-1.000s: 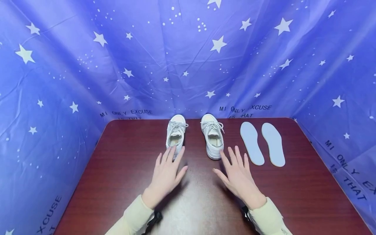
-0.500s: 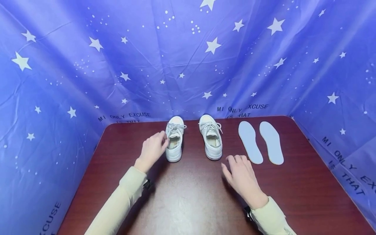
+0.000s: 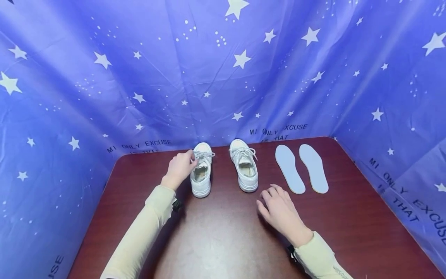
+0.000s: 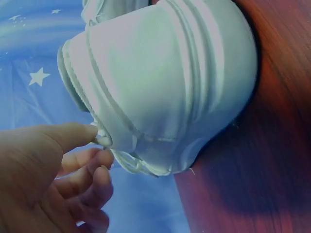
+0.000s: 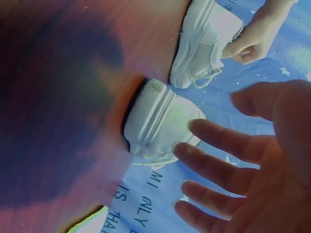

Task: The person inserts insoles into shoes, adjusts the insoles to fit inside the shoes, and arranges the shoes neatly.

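Note:
A white lace-up sneaker (image 3: pixel 201 189) stands at the back of the table, toe away from me. My left hand (image 3: pixel 178 169) is at its left side, near the laces. In the left wrist view, the left hand (image 4: pixel 53 160) pinches the edge of the sneaker's opening (image 4: pixel 141 77) between thumb and fingers. To the right stands the matching sneaker (image 3: pixel 248 183), its heel facing me. My right hand (image 3: pixel 280 212) hovers behind that heel, fingers loosely bent and holding nothing; in the right wrist view, the right hand (image 5: pixel 243 165) has its fingers spread apart.
Two flat white insoles (image 3: pixel 290 170) lie side by side to the right of the sneakers. The dark red wooden table (image 3: pixel 216 232) ends just beyond the toes. A blue star-patterned curtain (image 3: pixel 195 69) closes off the back and both sides.
My left hand has moved from behind the left sneaker's heel to its left side and taken hold of its edge. The right hand's fingers have relaxed from outstretched to bent. The head view has shifted slightly.

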`<move>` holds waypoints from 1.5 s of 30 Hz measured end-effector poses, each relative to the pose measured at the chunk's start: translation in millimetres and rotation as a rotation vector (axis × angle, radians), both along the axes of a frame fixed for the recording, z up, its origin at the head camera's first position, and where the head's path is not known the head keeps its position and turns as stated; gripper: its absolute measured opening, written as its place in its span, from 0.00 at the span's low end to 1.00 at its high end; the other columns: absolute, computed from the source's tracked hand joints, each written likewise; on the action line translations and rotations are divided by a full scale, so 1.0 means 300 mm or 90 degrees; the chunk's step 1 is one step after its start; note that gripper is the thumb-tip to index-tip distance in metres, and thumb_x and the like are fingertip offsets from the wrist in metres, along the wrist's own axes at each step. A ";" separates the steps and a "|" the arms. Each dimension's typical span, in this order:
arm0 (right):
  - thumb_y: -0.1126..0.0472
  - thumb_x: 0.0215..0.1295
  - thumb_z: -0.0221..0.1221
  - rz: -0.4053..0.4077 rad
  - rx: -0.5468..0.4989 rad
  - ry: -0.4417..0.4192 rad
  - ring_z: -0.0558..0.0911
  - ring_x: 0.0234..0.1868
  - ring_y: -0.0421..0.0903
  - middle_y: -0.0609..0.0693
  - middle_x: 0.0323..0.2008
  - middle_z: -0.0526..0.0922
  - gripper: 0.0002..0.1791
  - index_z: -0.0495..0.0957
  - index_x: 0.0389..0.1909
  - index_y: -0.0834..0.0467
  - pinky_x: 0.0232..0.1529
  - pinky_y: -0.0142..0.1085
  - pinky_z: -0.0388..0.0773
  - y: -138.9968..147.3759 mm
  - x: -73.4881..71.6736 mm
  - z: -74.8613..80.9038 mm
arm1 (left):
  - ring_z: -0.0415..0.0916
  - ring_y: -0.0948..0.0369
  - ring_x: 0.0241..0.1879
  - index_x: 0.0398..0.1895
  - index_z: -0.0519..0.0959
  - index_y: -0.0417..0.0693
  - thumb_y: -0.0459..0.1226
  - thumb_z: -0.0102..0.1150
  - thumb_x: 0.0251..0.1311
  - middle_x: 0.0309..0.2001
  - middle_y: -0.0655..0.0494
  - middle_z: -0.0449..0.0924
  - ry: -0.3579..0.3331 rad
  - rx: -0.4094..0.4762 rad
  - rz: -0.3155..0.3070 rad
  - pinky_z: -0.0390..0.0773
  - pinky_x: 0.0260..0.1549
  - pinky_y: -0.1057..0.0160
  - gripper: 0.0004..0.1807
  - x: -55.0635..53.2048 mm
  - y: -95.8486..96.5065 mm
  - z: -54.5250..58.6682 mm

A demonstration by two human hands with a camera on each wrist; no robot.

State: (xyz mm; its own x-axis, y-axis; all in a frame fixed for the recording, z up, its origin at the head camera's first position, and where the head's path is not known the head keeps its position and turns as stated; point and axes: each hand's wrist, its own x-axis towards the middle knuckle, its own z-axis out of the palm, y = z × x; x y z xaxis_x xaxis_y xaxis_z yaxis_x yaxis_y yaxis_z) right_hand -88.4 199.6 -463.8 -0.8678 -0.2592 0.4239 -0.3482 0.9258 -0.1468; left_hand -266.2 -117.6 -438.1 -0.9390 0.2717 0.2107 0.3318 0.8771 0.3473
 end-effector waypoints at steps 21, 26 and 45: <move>0.60 0.63 0.67 0.009 0.019 -0.010 0.79 0.56 0.67 0.57 0.35 0.81 0.09 0.78 0.29 0.58 0.54 0.59 0.77 0.005 0.013 -0.039 | 0.84 0.61 0.20 0.26 0.75 0.45 0.33 0.63 0.55 0.21 0.55 0.84 -0.105 0.180 -0.002 0.82 0.29 0.59 0.05 0.003 -0.020 -0.004; 0.59 0.63 0.66 0.013 0.020 0.005 0.79 0.57 0.68 0.58 0.36 0.82 0.09 0.77 0.28 0.59 0.56 0.60 0.74 0.004 0.009 -0.052 | 0.85 0.59 0.20 0.27 0.75 0.45 0.34 0.62 0.55 0.20 0.56 0.83 -0.121 0.195 -0.001 0.81 0.28 0.60 0.05 0.030 -0.016 0.004; 0.62 0.62 0.66 0.011 0.013 0.024 0.79 0.54 0.67 0.58 0.35 0.82 0.09 0.77 0.27 0.59 0.61 0.65 0.70 0.008 0.002 -0.067 | 0.80 0.64 0.18 0.25 0.75 0.48 0.33 0.62 0.51 0.16 0.62 0.81 -0.088 0.168 -0.011 0.77 0.27 0.61 0.05 0.166 0.047 0.095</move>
